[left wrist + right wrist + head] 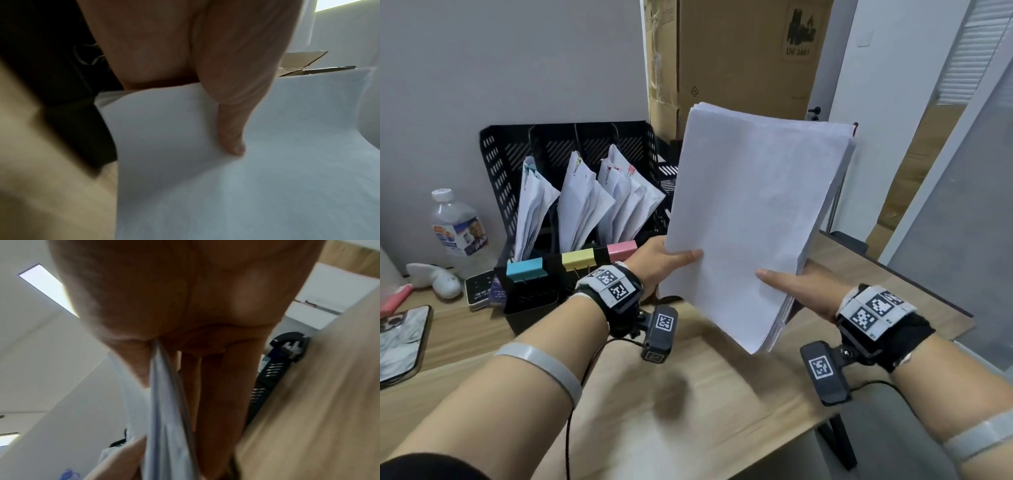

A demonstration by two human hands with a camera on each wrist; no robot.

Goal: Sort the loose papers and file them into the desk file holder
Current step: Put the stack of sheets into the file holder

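A thick stack of white papers (753, 219) is held tilted above the wooden desk, right of the black mesh file holder (571, 147). My left hand (671, 258) grips its lower left edge, thumb on the top sheet (232, 138). My right hand (791, 284) pinches the lower right edge, thumb on top, fingers (222, 402) underneath the stack (164, 426). The holder's three slots each hold clipped paper bundles (582, 202). Blue (524, 269), yellow (578, 259) and pink (622, 249) binder clips mark the front.
A water bottle (457, 226), a white gadget (434, 277), a small keypad device (478, 286) and a phone (400, 339) sit at the desk's left. Cardboard boxes (739, 61) stand behind. The desk's right edge (914, 274) is near my right wrist.
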